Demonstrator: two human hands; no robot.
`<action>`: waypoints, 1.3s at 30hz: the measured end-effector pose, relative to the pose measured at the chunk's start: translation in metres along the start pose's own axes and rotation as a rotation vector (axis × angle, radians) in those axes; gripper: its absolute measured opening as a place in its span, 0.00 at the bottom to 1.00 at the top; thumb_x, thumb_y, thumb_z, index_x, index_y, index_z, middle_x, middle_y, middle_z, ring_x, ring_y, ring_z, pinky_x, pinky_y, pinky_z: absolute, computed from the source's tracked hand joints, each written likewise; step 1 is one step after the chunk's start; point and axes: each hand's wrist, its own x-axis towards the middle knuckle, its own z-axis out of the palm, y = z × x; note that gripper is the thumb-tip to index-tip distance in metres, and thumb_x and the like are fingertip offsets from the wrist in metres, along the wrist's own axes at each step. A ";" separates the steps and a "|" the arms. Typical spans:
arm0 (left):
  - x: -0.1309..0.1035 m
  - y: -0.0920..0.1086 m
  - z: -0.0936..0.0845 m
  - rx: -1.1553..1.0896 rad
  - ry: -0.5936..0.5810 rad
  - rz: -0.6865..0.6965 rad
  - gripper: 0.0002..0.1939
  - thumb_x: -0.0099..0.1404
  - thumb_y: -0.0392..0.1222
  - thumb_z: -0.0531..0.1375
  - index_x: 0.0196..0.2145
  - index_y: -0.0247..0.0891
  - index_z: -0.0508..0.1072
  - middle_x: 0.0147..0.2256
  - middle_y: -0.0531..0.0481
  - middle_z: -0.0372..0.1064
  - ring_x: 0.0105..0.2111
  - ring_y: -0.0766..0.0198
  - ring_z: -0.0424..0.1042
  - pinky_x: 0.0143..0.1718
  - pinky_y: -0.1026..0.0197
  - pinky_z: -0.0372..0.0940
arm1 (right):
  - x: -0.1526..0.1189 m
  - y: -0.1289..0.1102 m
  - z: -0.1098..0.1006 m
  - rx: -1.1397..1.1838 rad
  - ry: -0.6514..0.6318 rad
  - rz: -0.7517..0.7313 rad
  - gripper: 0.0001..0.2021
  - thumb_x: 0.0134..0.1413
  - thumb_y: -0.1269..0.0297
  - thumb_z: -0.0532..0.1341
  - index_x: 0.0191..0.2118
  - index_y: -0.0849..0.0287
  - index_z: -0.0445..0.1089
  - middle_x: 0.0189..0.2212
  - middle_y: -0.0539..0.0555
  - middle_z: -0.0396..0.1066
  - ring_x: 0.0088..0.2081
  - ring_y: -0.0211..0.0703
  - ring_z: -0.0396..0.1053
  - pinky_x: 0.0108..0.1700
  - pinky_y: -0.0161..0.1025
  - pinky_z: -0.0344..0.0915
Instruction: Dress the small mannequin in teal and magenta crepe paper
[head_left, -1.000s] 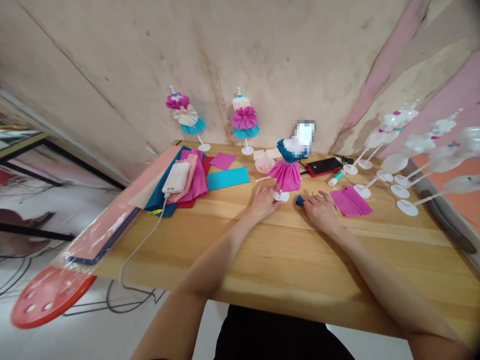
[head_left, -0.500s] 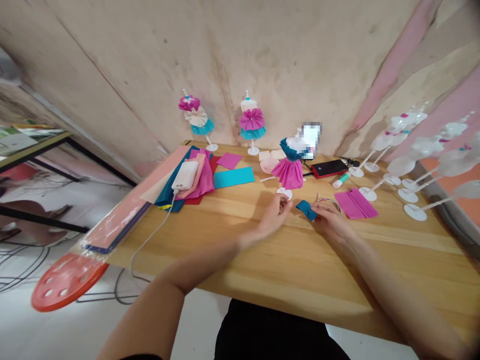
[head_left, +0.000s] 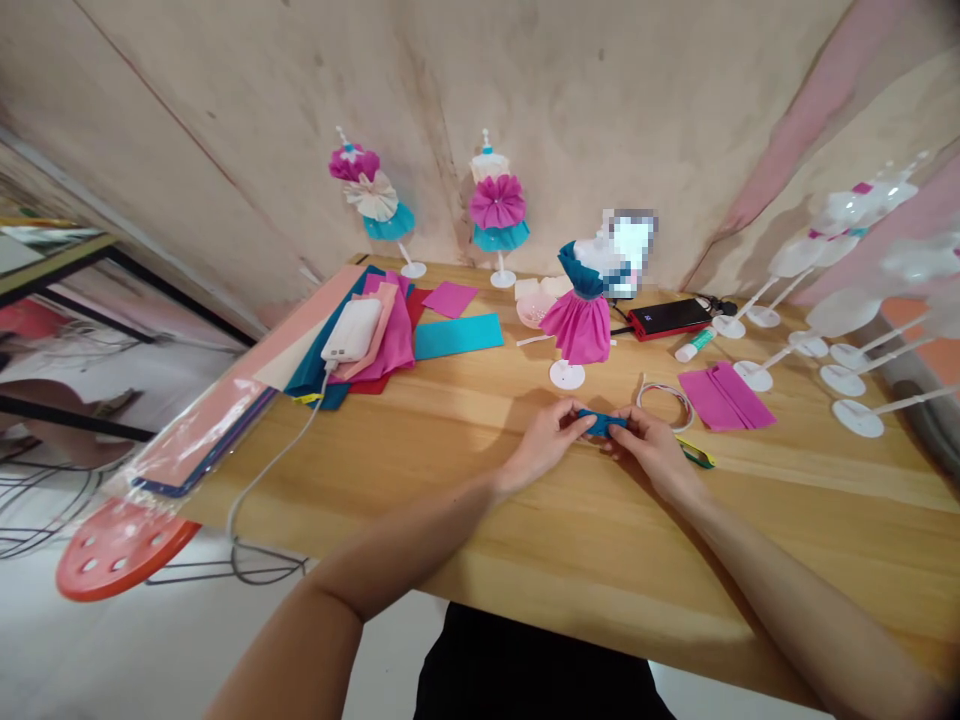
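A small, dark blue folded strip of crepe paper (head_left: 601, 423) is stretched level between my two hands, just above the table. My left hand (head_left: 552, 438) pinches its left end between thumb and fingers. The other end is pinched by my right hand (head_left: 654, 450). Behind them stands a mini dress form (head_left: 576, 312) on a white round base, wearing a dark blue top and a gathered magenta skirt. Beside my right hand lie a loop of thin cord (head_left: 675, 392) and a yellow-green thread snipper (head_left: 696, 453), partly hidden by the hand.
Two dressed forms (head_left: 499, 205) stand by the wall; several white bare forms (head_left: 859, 418) crowd the right. A magenta sheet (head_left: 724, 398), a glue stick (head_left: 695, 345) and a red-black power bank (head_left: 670, 318) lie nearer. Left are a turquoise strip (head_left: 459, 336) and a white power bank (head_left: 351, 331).
My left hand has moved right and taken hold of the strip's left end. The strip, which hung from my right hand alone, is now drawn out between both. The snipper has come into view.
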 end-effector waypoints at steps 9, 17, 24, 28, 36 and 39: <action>0.004 -0.006 -0.006 0.086 0.037 0.001 0.14 0.65 0.51 0.58 0.39 0.36 0.71 0.29 0.51 0.70 0.30 0.65 0.73 0.34 0.63 0.65 | -0.001 -0.005 0.001 0.118 -0.018 -0.014 0.14 0.59 0.59 0.56 0.49 0.55 0.68 0.40 0.56 0.76 0.36 0.45 0.75 0.37 0.42 0.71; 0.007 -0.010 -0.007 0.106 0.127 0.072 0.16 0.66 0.47 0.57 0.49 0.39 0.66 0.36 0.50 0.69 0.34 0.65 0.71 0.40 0.61 0.66 | 0.002 -0.004 0.001 0.022 -0.044 0.060 0.16 0.55 0.54 0.63 0.45 0.58 0.69 0.33 0.54 0.77 0.33 0.42 0.74 0.37 0.39 0.70; 0.000 0.008 -0.008 0.439 0.288 0.222 0.16 0.65 0.50 0.58 0.46 0.38 0.63 0.44 0.43 0.66 0.45 0.59 0.67 0.47 0.55 0.63 | 0.000 -0.003 0.003 0.231 -0.065 0.122 0.14 0.53 0.55 0.66 0.42 0.58 0.71 0.32 0.53 0.75 0.33 0.40 0.73 0.35 0.36 0.67; -0.011 0.020 0.000 0.662 0.056 0.285 0.21 0.56 0.57 0.64 0.36 0.39 0.65 0.38 0.47 0.66 0.42 0.57 0.65 0.45 0.54 0.61 | -0.008 -0.008 0.009 0.169 -0.029 0.046 0.11 0.53 0.57 0.67 0.37 0.58 0.71 0.29 0.50 0.73 0.28 0.35 0.67 0.30 0.33 0.61; -0.010 0.010 0.004 0.199 -0.118 0.131 0.14 0.65 0.51 0.57 0.42 0.38 0.65 0.38 0.50 0.69 0.37 0.65 0.70 0.42 0.61 0.65 | -0.007 -0.011 0.009 0.078 -0.051 -0.021 0.12 0.55 0.55 0.64 0.39 0.57 0.71 0.29 0.49 0.72 0.30 0.37 0.67 0.34 0.36 0.62; -0.007 0.012 0.000 0.127 -0.069 0.120 0.12 0.69 0.50 0.53 0.40 0.38 0.66 0.35 0.51 0.68 0.35 0.67 0.69 0.40 0.63 0.64 | -0.006 -0.013 0.006 0.122 -0.094 -0.001 0.13 0.56 0.54 0.64 0.42 0.56 0.70 0.31 0.51 0.75 0.32 0.41 0.71 0.38 0.39 0.64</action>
